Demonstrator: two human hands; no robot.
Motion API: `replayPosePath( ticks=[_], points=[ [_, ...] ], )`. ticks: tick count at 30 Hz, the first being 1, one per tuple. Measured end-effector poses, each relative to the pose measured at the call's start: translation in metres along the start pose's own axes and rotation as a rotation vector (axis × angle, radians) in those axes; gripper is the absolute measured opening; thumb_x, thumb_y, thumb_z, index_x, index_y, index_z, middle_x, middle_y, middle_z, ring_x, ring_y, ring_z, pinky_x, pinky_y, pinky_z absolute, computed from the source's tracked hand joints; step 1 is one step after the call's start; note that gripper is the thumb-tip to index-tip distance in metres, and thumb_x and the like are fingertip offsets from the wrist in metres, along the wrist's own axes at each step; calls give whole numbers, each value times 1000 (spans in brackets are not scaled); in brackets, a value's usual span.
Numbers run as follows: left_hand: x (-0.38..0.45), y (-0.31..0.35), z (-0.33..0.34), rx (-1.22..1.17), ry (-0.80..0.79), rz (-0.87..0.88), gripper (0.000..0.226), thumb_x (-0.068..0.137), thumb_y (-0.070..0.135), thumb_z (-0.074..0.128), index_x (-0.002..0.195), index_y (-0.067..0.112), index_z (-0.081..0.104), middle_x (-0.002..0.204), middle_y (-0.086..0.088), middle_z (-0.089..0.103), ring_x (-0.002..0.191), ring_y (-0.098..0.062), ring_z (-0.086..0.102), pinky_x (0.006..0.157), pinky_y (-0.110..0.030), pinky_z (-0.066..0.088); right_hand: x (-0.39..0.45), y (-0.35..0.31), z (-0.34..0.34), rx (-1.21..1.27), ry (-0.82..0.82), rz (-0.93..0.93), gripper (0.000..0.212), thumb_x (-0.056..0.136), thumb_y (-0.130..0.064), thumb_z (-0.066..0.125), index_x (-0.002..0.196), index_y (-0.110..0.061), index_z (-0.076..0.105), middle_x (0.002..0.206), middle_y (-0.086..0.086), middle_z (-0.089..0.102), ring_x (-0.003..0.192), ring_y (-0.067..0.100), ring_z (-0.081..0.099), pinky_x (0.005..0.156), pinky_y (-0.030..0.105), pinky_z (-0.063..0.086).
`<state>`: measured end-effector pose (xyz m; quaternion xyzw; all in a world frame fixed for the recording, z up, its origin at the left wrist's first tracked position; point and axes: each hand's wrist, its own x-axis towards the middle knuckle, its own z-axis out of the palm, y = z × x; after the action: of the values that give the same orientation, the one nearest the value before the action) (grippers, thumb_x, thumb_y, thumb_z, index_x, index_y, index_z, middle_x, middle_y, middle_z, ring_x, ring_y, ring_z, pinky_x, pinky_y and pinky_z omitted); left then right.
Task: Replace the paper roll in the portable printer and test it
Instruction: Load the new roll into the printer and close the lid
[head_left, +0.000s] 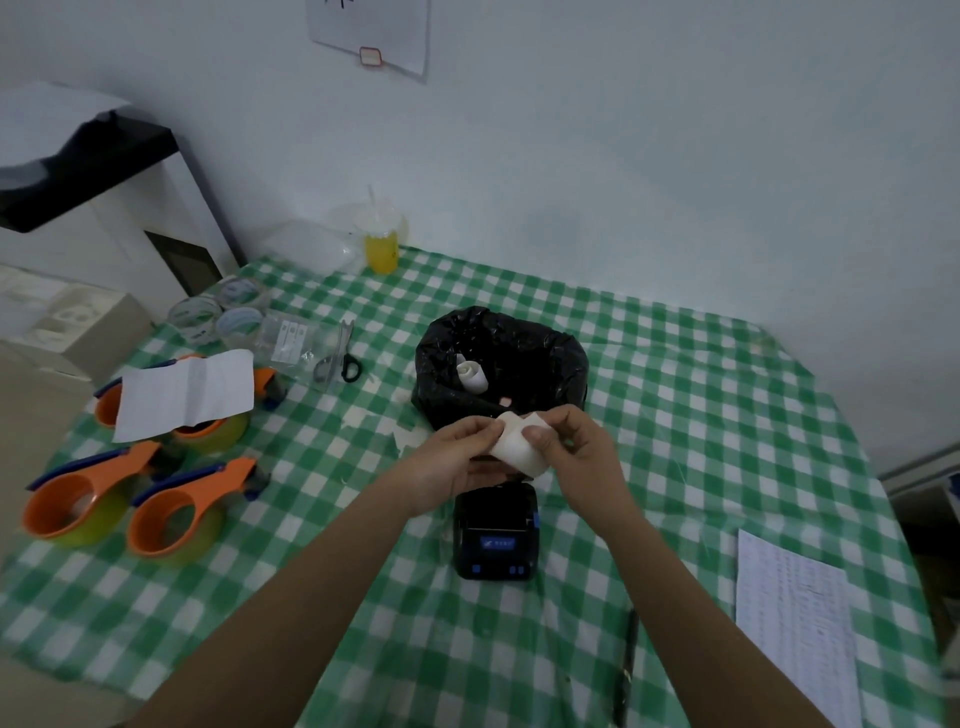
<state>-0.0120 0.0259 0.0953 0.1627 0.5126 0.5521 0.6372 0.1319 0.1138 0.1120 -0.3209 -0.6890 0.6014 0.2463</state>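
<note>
Both hands, left (457, 457) and right (576, 447), pinch paper roll (522, 447) above printer (496, 530); roll axis unclear. Black-lined bin (501, 364) just behind; tape dispensers (176, 514) near left worktop edge.

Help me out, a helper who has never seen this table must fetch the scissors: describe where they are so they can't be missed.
On the green checked tablecloth, look left of the black-lined bin. The scissors lie there beside a clear plastic packet, behind the orange tape dispensers. Black handle loops and grey blades set them apart.
</note>
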Motion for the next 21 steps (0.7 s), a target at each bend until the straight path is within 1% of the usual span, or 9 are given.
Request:
replayPosePath(
  ticks=[3, 5, 8, 10, 13, 16, 18, 20, 21],
  points=[
    [2, -5, -2, -39, 6, 6, 17, 94, 21, 48, 102, 14, 62, 99, -7, 65, 86, -16, 67, 68, -21, 59, 1, 8, 2, -83, -2, 38, 15, 87, -14, 61, 78, -25, 61, 89, -8, 65, 81, 4, 61, 66, 19, 51],
    [3, -6, -5, -26, -4, 11, 19, 95, 16, 46, 101, 14, 63, 100, -6, 65, 89, -16, 66, 71, -21, 59, 3, 13, 2, -131, -46, 60, 13, 86, -17, 63, 79, -28, 60, 96, -9, 65, 91, 12, 61, 73, 25, 49],
    [5, -9, -10, 6, -5, 33, 21, 95, 9, 44, 106, 11, 62, 104, -8, 65, 95, -19, 65, 75, -22, 59, 3, 18, 3, -136, -98, 88, 17, 85, -19, 65, 74, -30, 55, 112, -7, 61, 102, 12, 59, 79, 28, 51],
    [7, -11, -13, 48, 15, 16, 22, 94, 8, 46, 111, 6, 60, 107, -11, 64, 97, -21, 64, 76, -23, 60, 1, 21, 3, -151, -118, 93, 20, 86, -18, 63, 73, -30, 53, 110, -6, 63, 101, 14, 59, 78, 29, 51],
    [9, -18, -15, 105, 80, -32, 21, 94, 7, 47, 112, 4, 57, 105, -12, 63, 96, -21, 64, 75, -24, 60, -4, 29, 5, -179, -129, 85, 22, 85, -17, 63, 73, -30, 53, 98, -8, 66, 91, 17, 60, 77, 35, 52],
    [14, -28, -16, 145, 173, -37, 25, 91, 9, 54, 115, 2, 54, 105, -11, 61, 91, -19, 64, 70, -24, 61, -13, 41, 10, -199, -82, 114, 22, 85, -20, 63, 72, -33, 52, 98, 4, 66, 91, 26, 62, 77, 46, 53],
    [19, -33, -17, 258, 270, -15, 21, 90, 12, 56, 109, 4, 55, 106, -11, 59, 85, -14, 62, 66, -23, 60, -18, 52, 15, -214, -27, 162, 24, 85, -21, 63, 70, -35, 51, 98, 10, 66, 86, 32, 62, 74, 49, 53],
    [23, -38, -19, 427, 396, 56, 11, 91, 15, 54, 101, 10, 57, 103, -8, 60, 78, -12, 60, 64, -22, 53, -23, 67, 20, -245, -2, 217, 22, 86, -21, 63, 71, -33, 51, 98, 11, 65, 83, 34, 61, 70, 46, 52],
    [25, -41, -21, 509, 457, 110, 11, 92, 15, 53, 100, 10, 58, 100, -7, 60, 78, -13, 60, 64, -21, 49, -25, 75, 22, -282, -9, 230, 18, 86, -20, 62, 73, -28, 51, 97, 10, 64, 82, 32, 60, 66, 40, 50]
  ],
)
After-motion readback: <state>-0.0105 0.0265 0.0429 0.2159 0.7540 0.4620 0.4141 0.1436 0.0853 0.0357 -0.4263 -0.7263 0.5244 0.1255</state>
